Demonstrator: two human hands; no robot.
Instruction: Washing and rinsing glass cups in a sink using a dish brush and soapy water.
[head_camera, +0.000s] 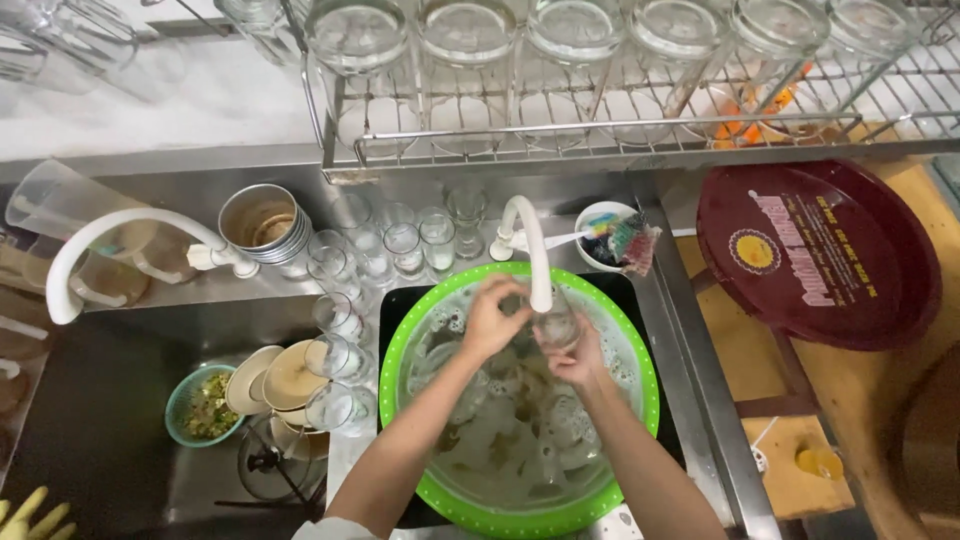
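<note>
Ctr frame: right hand (578, 358) wrapped round glass (556, 325) under white tap (532, 250), over green basin (400, 340); left hand (492, 318) closed on its rim (fingers curled). Best: turn glass slowly, firm grip w/ soap. Rinsed glasses (395, 250) upper left

Both bare forearms rise from the bottom edge of the frame and converge toward its centre. The left hand (490, 322) sits slightly higher, wrist bent, fingers (512, 290) curled inward. The right hand (572, 352) lies just beside it, lower right, fingers cupped upward, touching the left.
</note>
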